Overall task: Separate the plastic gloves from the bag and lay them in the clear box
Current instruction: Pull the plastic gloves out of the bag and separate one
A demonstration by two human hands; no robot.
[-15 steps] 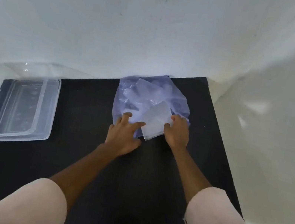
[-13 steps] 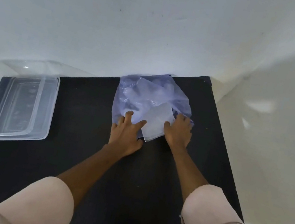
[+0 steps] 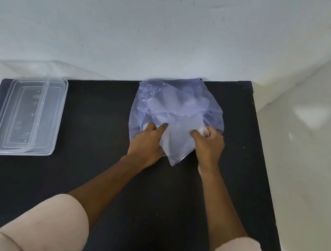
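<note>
Near the tabletop's [image 3: 85,177] far edge, left hand [image 3: 146,142] presses the bag [image 3: 163,105] open-fingered; right hand [image 3: 208,145] pinches a glove [image 3: 176,142]; no readable writing.

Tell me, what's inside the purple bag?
Through the bag pale crumpled plastic shows, likely the gloves. How many cannot be told. The left hand and right hand cover its near edge.
</note>
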